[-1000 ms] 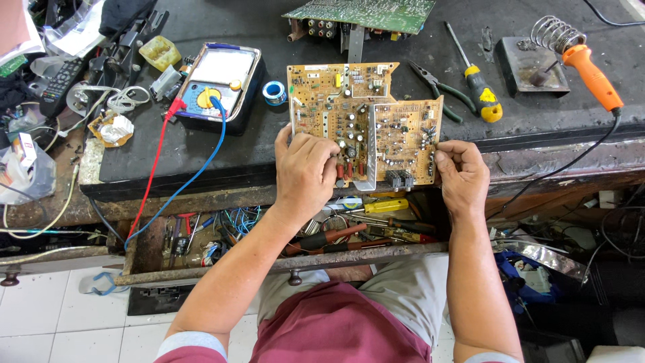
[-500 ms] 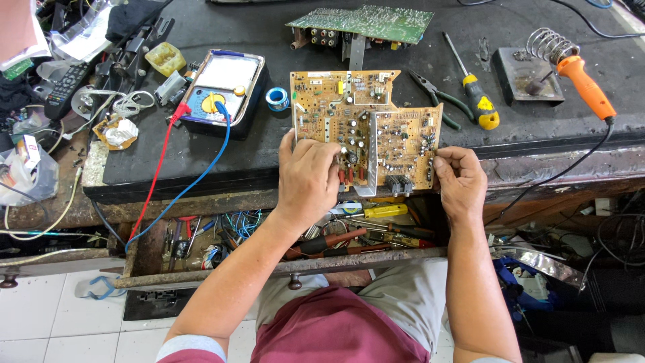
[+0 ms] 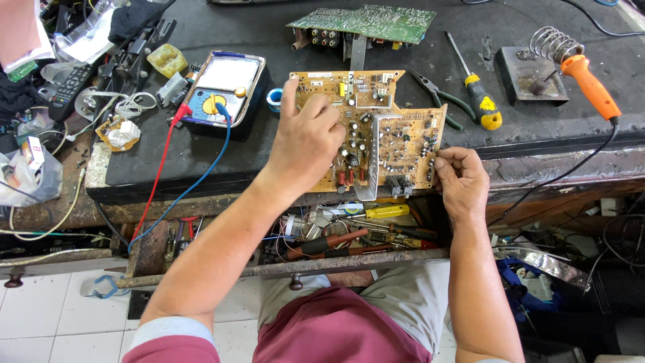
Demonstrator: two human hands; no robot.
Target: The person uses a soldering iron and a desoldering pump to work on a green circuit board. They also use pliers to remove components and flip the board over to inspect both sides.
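Left hand (image 3: 306,144) lifted since earlier, fingers loosely curled over circuit board (image 3: 376,131), index raised. Right hand (image 3: 460,178) fingers clamped on board's right edge. Probing underway, likely.

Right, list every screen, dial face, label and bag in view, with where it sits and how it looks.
Multimeter: left of the tan circuit board, rectangular, pale meter window, yellow dial, blue face.
Remote control: far left of the bench, dark and long, rows of small buttons.
Clear plastic bag: left edge, crumpled, small items inside.
Green tag: top left, small and flat.
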